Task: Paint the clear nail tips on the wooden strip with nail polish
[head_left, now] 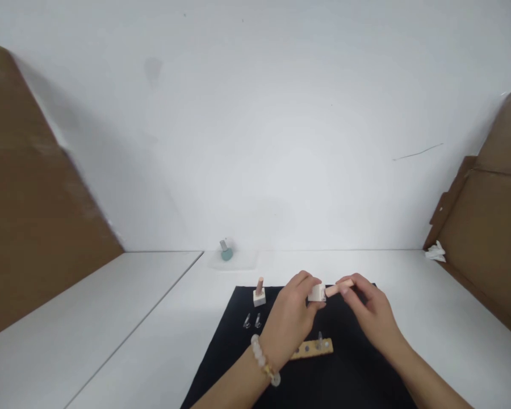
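Note:
Between the fingers of my left hand (296, 307) is a white square nail polish bottle (316, 292), tipped on its side so its top faces right. My right hand (368, 309) pinches a long pale pink cap (339, 287). The cap's end lies close to the bottle's top; I cannot tell whether they touch. A similar white bottle with a pink cap (259, 287) stands upright to the left. Below my hands is a yellow strip (313, 349) with dark round spots, partly hidden by my left wrist. A small clear piece (320, 339) stands on it.
Two small clear pieces (252, 321) are on the black cloth (344, 378), left of my left arm. Farther back a teal bottle with a grey cap (226, 251) stands on a clear sheet. Brown cardboard (489, 227) rises on both sides. A crumpled white tissue (435, 251) lies at right.

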`<state>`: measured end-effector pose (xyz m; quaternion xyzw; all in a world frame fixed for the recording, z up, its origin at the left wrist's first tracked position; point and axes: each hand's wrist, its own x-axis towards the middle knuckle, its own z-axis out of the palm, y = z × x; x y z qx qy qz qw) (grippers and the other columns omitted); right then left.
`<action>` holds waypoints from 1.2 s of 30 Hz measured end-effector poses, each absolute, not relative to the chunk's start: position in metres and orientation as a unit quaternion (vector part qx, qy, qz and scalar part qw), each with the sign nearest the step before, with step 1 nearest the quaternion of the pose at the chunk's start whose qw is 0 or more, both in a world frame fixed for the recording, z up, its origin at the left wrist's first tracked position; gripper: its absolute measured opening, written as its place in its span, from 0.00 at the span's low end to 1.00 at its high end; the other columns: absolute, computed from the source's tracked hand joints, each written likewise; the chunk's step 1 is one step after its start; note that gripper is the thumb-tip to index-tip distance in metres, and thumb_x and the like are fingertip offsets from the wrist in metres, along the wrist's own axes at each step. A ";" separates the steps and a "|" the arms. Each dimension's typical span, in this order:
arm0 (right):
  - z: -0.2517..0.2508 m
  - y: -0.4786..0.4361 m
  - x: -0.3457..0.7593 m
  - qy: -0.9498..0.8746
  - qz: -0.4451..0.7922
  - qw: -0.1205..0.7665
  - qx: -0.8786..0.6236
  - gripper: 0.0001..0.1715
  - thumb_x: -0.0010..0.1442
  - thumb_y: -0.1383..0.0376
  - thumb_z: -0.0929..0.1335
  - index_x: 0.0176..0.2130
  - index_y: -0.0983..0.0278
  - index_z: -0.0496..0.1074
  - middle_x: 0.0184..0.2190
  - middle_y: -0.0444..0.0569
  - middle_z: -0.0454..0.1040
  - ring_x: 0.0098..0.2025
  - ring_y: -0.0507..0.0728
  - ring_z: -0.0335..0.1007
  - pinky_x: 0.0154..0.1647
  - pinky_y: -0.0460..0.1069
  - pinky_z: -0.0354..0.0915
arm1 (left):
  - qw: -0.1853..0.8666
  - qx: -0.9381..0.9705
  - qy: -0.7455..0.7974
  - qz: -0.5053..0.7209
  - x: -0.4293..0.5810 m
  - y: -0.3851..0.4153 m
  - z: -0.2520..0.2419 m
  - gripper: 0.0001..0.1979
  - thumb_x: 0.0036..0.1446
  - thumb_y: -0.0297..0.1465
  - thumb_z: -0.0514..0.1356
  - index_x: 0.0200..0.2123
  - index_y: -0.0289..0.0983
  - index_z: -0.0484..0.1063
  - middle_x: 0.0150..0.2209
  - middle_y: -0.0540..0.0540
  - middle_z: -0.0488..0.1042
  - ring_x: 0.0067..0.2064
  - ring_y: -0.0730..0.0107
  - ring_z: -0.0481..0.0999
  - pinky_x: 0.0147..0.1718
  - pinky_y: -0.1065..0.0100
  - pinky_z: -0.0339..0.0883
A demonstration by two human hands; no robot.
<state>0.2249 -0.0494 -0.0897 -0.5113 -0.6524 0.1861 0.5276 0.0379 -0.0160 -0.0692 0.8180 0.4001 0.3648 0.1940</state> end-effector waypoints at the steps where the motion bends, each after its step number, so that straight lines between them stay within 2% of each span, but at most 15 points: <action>1: -0.089 -0.048 0.226 -0.646 0.198 0.525 -0.517 0.13 0.68 0.59 0.66 0.34 0.59 0.78 0.28 0.45 0.76 0.31 0.57 0.73 0.34 0.49 0.67 | 0.194 0.822 0.398 0.359 0.038 -0.015 -0.069 0.15 0.55 0.14 0.65 0.39 0.39 0.74 0.40 0.49 0.76 0.43 0.60 0.78 0.45 0.62 0.71; 3: -0.087 -0.046 0.227 -0.634 0.212 0.529 -0.523 0.13 0.68 0.58 0.66 0.35 0.60 0.78 0.28 0.45 0.76 0.32 0.57 0.73 0.35 0.49 0.67 | 0.192 0.824 0.400 0.351 0.040 -0.014 -0.068 0.15 0.55 0.15 0.66 0.40 0.39 0.75 0.40 0.48 0.76 0.44 0.59 0.78 0.45 0.60 0.72; 6: -0.086 -0.045 0.229 -0.624 0.226 0.536 -0.521 0.11 0.66 0.57 0.68 0.39 0.59 0.79 0.37 0.47 0.79 0.41 0.60 0.75 0.45 0.50 0.68 | 0.191 0.826 0.407 0.340 0.042 -0.010 -0.066 0.15 0.54 0.15 0.67 0.40 0.39 0.75 0.40 0.48 0.77 0.44 0.58 0.79 0.46 0.59 0.72; 10: -0.089 -0.040 0.233 -0.601 0.279 0.530 -0.529 0.13 0.64 0.56 0.68 0.36 0.60 0.80 0.28 0.45 0.78 0.33 0.58 0.73 0.39 0.50 0.68 | 0.190 0.831 0.413 0.320 0.046 -0.006 -0.066 0.15 0.53 0.16 0.68 0.40 0.38 0.76 0.41 0.47 0.77 0.44 0.57 0.78 0.46 0.58 0.71; 15: -0.095 -0.032 0.240 -0.548 0.322 0.556 -0.536 0.14 0.59 0.54 0.73 0.39 0.60 0.82 0.30 0.46 0.80 0.34 0.59 0.73 0.41 0.52 0.68 | 0.197 0.810 0.457 0.311 0.052 0.001 -0.066 0.13 0.51 0.18 0.70 0.38 0.39 0.77 0.39 0.46 0.79 0.47 0.51 0.76 0.49 0.53 0.69; 23: -0.094 -0.019 0.266 -0.404 0.386 0.650 -0.515 0.22 0.53 0.48 0.76 0.36 0.63 0.83 0.36 0.52 0.81 0.35 0.58 0.71 0.45 0.56 0.71 | 0.260 0.783 0.504 0.253 0.065 0.019 -0.081 0.08 0.57 0.22 0.68 0.39 0.37 0.77 0.35 0.49 0.81 0.38 0.64 0.81 0.39 0.65 0.72; 25: -0.094 -0.018 0.267 -0.386 0.413 0.661 -0.494 0.22 0.52 0.48 0.77 0.35 0.63 0.83 0.35 0.51 0.80 0.33 0.57 0.70 0.43 0.54 0.71 | 0.257 0.795 0.509 0.207 0.070 0.021 -0.085 0.07 0.62 0.27 0.67 0.44 0.35 0.77 0.38 0.47 0.81 0.40 0.63 0.82 0.41 0.61 0.75; 27: -0.094 -0.018 0.267 -0.372 0.436 0.667 -0.476 0.22 0.51 0.48 0.78 0.35 0.64 0.83 0.34 0.50 0.80 0.31 0.55 0.69 0.40 0.53 0.71 | 0.249 0.809 0.509 0.158 0.076 0.022 -0.089 0.11 0.67 0.33 0.65 0.50 0.35 0.76 0.46 0.45 0.80 0.43 0.61 0.82 0.44 0.56 0.77; 30: -0.095 -0.017 0.266 -0.356 0.454 0.675 -0.459 0.22 0.50 0.48 0.78 0.34 0.63 0.82 0.33 0.49 0.80 0.30 0.54 0.68 0.37 0.52 0.71 | 0.234 0.826 0.504 0.099 0.086 0.026 -0.092 0.15 0.68 0.36 0.64 0.55 0.37 0.74 0.55 0.42 0.77 0.50 0.57 0.81 0.48 0.51 0.78; 36: -0.096 -0.015 0.268 -0.347 0.462 0.681 -0.450 0.19 0.51 0.50 0.78 0.33 0.64 0.82 0.35 0.50 0.81 0.29 0.54 0.67 0.37 0.52 0.69 | 0.205 0.838 0.503 0.055 0.092 0.038 -0.100 0.17 0.68 0.35 0.64 0.57 0.37 0.73 0.56 0.41 0.76 0.51 0.56 0.80 0.48 0.51 0.77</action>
